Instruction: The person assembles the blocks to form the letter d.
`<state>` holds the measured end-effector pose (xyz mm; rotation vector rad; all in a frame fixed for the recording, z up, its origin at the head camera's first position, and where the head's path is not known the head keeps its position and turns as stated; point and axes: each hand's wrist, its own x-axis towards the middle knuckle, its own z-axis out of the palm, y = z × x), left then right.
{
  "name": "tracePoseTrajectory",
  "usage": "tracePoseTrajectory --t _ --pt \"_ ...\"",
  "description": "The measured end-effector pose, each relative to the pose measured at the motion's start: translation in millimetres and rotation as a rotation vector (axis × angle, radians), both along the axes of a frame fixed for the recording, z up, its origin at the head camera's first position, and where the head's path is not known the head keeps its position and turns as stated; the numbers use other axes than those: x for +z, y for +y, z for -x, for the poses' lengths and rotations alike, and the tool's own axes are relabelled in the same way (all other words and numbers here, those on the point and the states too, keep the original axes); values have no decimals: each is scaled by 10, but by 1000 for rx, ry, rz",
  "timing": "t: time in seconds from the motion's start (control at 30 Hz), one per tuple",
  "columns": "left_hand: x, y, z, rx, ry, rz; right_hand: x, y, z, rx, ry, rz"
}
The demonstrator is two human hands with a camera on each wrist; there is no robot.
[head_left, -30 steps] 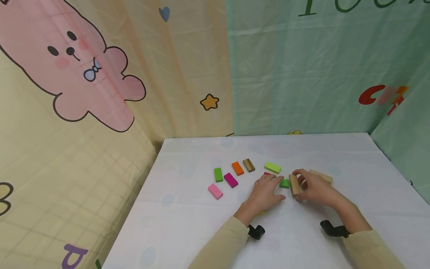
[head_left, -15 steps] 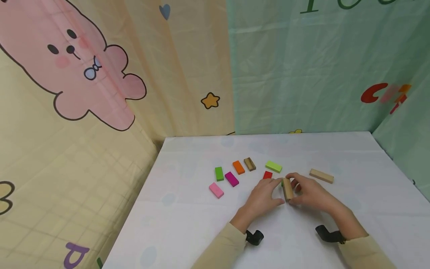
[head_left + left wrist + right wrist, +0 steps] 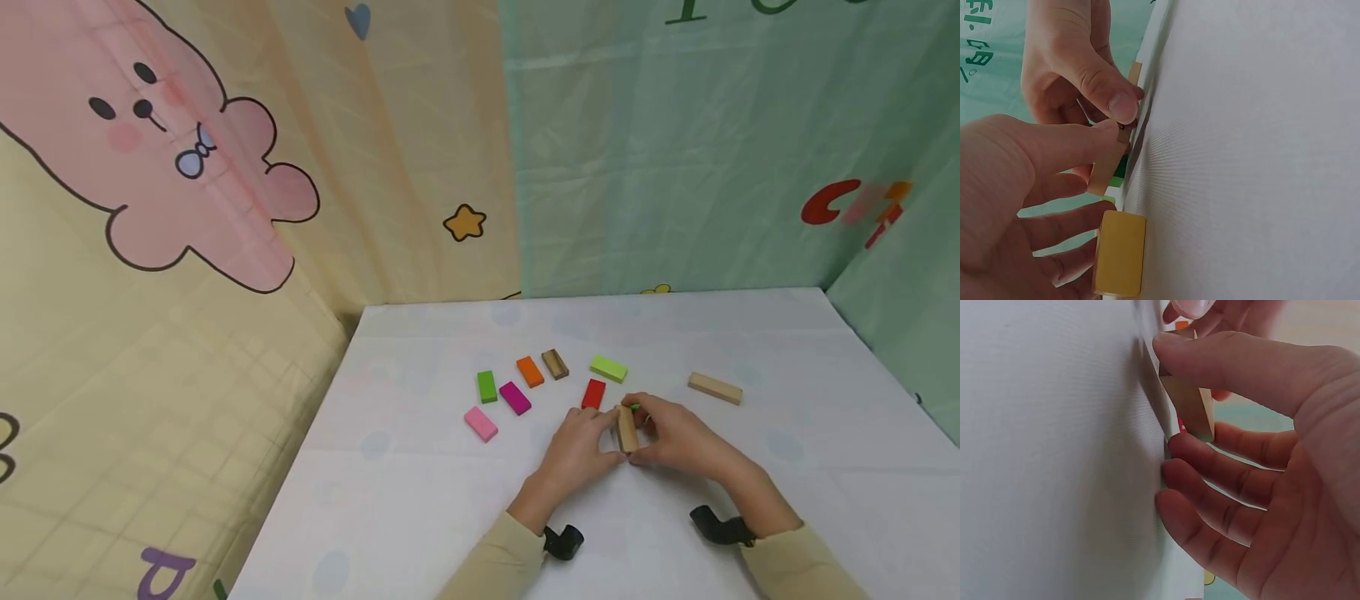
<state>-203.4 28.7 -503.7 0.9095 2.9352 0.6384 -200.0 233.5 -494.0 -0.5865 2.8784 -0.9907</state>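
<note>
Looks like the plain wooden block (image 3: 627,431), pinched by both the left hand (image 3: 574,454) and the right hand (image 3: 686,437) just right and nearside of the red block (image 3: 593,393), could easily get tipped if it's pushed unevenly, and the red block might get nudged if the left knuckles aren't watched.

Tan block (image 3: 627,430), red block (image 3: 593,394), yellow block (image 3: 1120,253), blue-spotted white tablecloth (image 3: 390,508), beige sleeves (image 3: 491,560)

White table (image 3: 420,517) with faint blue spots (image 3: 331,573). Behind it, cream cloth (image 3: 420,125) adjoins green cloth (image 3: 637,125), left to right. Prints on the cream: blue heart (image 3: 358,21); orange star (image 3: 465,222), lower right of it; tilted pink bear (image 3: 202,187), upper left; purple letter (image 3: 153,557), low left. On the green: red curved mark (image 3: 813,206).
</note>
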Motion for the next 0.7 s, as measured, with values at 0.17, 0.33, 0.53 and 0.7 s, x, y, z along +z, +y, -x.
tracePoseTrajectory --t 0.17,0.33,0.53,0.7 --pt "-36 -13 28 10 9 -9 -26 -18 14 -2 26 -27" --pt "-45 -18 34 10 -1 -25 -54 -29 15 -28 31 -59" --pt "-66 -20 11 27 -12 -18 -84 -54 -2 -38 22 -83" --pt "-81 -18 26 28 4 -28 -93 -61 7 -53 34 -93"
